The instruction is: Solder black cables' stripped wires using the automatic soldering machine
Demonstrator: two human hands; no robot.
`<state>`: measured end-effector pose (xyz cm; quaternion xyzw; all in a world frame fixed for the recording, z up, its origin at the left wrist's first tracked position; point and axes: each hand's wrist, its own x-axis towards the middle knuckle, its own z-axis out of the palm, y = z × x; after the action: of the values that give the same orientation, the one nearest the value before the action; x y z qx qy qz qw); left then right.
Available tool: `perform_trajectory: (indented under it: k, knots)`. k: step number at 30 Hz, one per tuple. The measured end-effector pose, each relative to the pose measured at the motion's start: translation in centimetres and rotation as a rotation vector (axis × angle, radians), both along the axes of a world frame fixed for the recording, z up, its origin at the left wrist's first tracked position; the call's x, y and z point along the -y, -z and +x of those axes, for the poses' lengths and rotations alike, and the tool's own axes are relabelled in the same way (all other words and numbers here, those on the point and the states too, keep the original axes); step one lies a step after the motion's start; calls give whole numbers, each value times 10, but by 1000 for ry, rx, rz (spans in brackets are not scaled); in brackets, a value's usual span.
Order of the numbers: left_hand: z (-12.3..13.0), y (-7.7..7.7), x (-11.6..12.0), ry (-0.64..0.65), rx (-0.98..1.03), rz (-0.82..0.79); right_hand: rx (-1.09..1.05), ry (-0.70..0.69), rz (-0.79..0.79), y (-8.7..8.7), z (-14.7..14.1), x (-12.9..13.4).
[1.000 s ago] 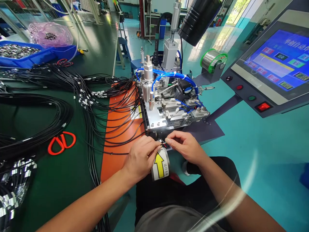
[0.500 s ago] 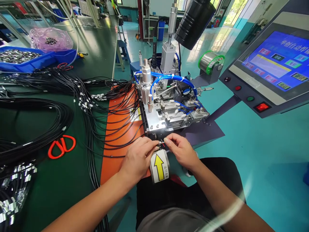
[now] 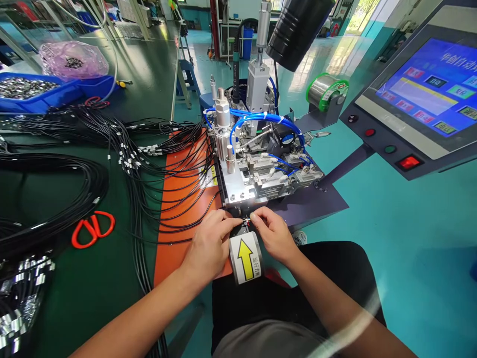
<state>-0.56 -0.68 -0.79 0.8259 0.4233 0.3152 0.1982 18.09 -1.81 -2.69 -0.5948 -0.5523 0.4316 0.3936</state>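
Note:
At the front edge of a metal machine [image 3: 238, 186], my left hand [image 3: 212, 238] has its fingertips closed at a small metal piece [image 3: 246, 220] with a bit of red on it. From the other side my right hand [image 3: 274, 231] pinches at the same spot; what lies between its fingertips is too small to name. Just below the fingertips is a round part with a white label and yellow arrow [image 3: 245, 258]. Black cables [image 3: 186, 199] run across the orange mat [image 3: 175, 258] beside my left hand.
Red-handled scissors [image 3: 93, 229] lie on the green table [image 3: 93, 298] at left, near coiled cables [image 3: 89, 199]. Blue trays [image 3: 48, 102] of metal parts stand behind. A screen panel [image 3: 417, 99] and solder spool [image 3: 326, 92] are at right.
My right hand has moved slightly left, and its fingertips are closer to those of my left hand. The view has shifted a little.

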Motion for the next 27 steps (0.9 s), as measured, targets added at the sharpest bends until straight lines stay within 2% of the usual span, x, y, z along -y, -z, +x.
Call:
perform_trajectory:
  k: [27]
  knots:
    - [1, 8, 2, -38, -95, 26, 7, 46, 17, 7, -5, 3]
